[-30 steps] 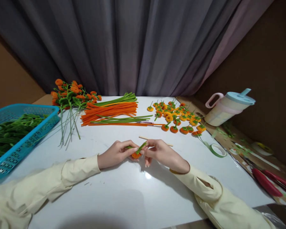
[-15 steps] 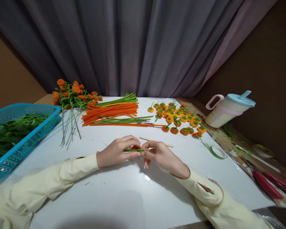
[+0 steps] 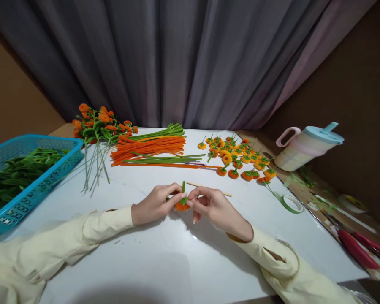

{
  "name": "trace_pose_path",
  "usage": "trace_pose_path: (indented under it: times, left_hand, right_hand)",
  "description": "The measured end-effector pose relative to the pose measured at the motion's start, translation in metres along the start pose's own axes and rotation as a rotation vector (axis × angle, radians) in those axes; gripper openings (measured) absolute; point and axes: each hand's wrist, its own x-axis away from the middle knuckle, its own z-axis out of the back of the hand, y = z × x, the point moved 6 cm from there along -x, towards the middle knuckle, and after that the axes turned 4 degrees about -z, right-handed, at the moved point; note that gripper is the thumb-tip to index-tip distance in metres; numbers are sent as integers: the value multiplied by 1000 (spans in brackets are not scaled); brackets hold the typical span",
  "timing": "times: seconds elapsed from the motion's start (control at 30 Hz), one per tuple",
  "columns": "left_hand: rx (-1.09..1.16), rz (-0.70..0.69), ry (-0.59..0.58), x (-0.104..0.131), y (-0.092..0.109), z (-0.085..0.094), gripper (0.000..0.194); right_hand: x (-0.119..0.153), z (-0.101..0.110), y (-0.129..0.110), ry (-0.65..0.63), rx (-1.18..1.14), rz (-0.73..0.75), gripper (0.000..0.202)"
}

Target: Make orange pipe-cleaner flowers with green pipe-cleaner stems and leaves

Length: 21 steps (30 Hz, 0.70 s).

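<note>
Between my two hands is an orange pipe-cleaner flower [image 3: 181,206], its head down and a short green stem pointing up. My left hand [image 3: 158,202] is closed, thumb and fingers pinching the flower's green part from the left. From the right, my right hand [image 3: 213,207] pinches at the green base with thumb and index finger. Just behind the right fingers lies a thin wooden stick [image 3: 223,194]. Farther back are bundles of orange pipe cleaners [image 3: 148,147] and green pipe cleaners [image 3: 160,132].
Several small orange and yellow flower heads [image 3: 237,154] lie at the back right. A blue basket [image 3: 60,164] of green leaves stands left, near orange stemmed flowers [image 3: 103,122]. On the right are green tape [image 3: 293,204], a tumbler [image 3: 304,145] and red-handled pliers [image 3: 357,249].
The flower has turned in my hands: its green stem lay sideways and now stands up, with the orange head facing down. Both hands have stayed nearly in place.
</note>
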Motion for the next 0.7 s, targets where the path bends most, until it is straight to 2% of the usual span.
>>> trace_pose_path:
  times: [0.1, 0.27, 0.43, 0.53, 0.63, 0.7]
  left_hand:
    - [154, 119, -100, -2, -3, -2, 22]
    - [368, 253, -252, -2, -3, -6, 28]
    - [384, 255, -280, -4, 0, -3, 29]
    - [217, 138, -216, -4, 6, 3, 25]
    - [-80, -100, -79, -2, 19, 10, 19]
    - [-189, -187, -20, 0, 23, 11, 17]
  right_hand:
    - [4, 2, -11, 32, 258, 208, 14]
    - [22, -3, -31, 85, 826, 804, 13]
    - [35, -13, -37, 140, 1115, 1057, 24]
    - [34, -14, -37, 157, 1144, 1057, 27]
    - [25, -8, -31, 155, 1060, 870, 19]
    - [20, -5, -25, 127, 989, 773, 16]
